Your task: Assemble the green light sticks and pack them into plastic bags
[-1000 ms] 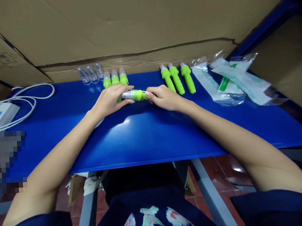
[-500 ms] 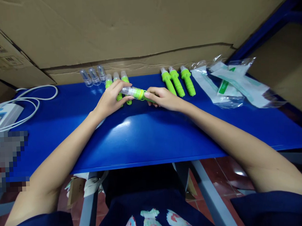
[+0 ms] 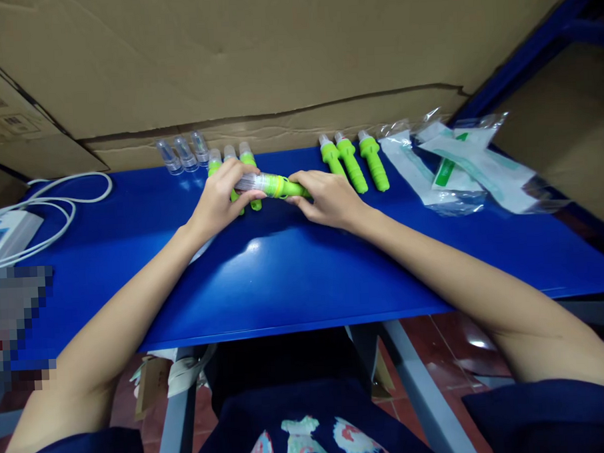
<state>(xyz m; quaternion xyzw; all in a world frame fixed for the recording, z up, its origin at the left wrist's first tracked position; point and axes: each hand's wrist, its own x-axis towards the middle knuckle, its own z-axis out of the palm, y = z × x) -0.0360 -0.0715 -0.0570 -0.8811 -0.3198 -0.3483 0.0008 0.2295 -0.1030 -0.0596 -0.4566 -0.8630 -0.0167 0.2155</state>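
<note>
So, a white cable (image 3: 111, 185) lies looped on the left of the blue table (image 3: 249, 289); next come three clear caps (image 3: 185, 153). The left hand (image 3: 224, 193), partly hiding three green sticks (image 3: 248, 159), grips the clear end of another stick (image 3: 276, 186), held between both hands. The right hand (image 3: 327, 197) grips its green end. Farther right lie three more sticks (image 3: 352, 165), then plastic packets (image 3: 462, 161).

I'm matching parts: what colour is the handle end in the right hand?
The handle end is lime green, seen best in the head view.
</note>
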